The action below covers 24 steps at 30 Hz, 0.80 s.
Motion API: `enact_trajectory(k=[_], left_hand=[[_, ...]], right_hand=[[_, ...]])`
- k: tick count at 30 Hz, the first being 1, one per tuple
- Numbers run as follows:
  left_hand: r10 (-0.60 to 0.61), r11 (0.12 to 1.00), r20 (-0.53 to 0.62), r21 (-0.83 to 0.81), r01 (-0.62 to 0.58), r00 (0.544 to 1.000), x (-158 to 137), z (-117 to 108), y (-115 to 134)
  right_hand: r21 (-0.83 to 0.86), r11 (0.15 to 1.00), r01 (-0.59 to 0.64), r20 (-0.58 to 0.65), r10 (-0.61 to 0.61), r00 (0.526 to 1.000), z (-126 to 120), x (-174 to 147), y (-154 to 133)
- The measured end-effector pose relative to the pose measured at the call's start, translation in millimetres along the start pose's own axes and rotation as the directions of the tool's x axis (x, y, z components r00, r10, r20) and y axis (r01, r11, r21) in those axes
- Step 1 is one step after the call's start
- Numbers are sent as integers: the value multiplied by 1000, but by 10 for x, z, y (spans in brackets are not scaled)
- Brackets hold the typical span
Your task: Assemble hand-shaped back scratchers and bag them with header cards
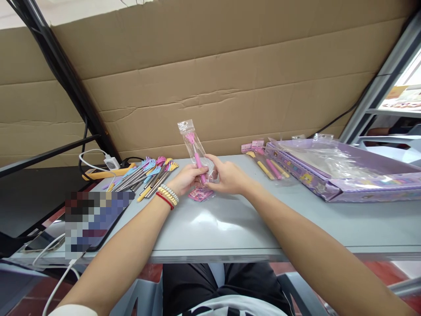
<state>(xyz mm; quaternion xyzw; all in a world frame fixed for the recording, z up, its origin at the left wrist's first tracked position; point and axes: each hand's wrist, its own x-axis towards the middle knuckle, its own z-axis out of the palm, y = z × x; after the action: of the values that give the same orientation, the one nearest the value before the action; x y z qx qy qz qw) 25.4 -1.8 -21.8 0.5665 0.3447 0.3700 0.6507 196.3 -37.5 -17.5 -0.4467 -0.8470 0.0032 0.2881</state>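
A pink back scratcher (198, 159), hand-shaped end up, stands tilted inside a clear plastic bag (186, 126) above the middle of the table. My left hand (187, 177) is closed around its lower handle, thumb on top. From the other side, my right hand (228, 175) pinches the bag's lower edge near the handle's end. Just under my hands lie small pink printed cards (200, 195). To the left, a pile of loose back scratchers (146, 173) in blue, pink, yellow and purple has metal shafts. Several bagged back scratchers (271, 169) rest to the right, with pink cards at their tops.
On the right stands a shallow purple box (332, 193) holding clear plastic bags (329, 158). A dark-edged device (113, 219) with a blurred screen lies at left, near white cables and a charger (112, 162). A cardboard sheet (223, 87) rises behind the grey table (210, 228).
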Motion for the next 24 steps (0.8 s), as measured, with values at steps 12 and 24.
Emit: enact_trajectory(k=[12, 24], left_hand=[[-4, 999, 20, 41, 3, 1000, 14, -17, -13], [73, 993, 3, 87, -73, 997, -16, 21, 6]], right_hand=[[-10, 999, 39, -14, -40, 999, -22, 9, -16], [234, 970, 62, 9, -65, 998, 18, 19, 42]])
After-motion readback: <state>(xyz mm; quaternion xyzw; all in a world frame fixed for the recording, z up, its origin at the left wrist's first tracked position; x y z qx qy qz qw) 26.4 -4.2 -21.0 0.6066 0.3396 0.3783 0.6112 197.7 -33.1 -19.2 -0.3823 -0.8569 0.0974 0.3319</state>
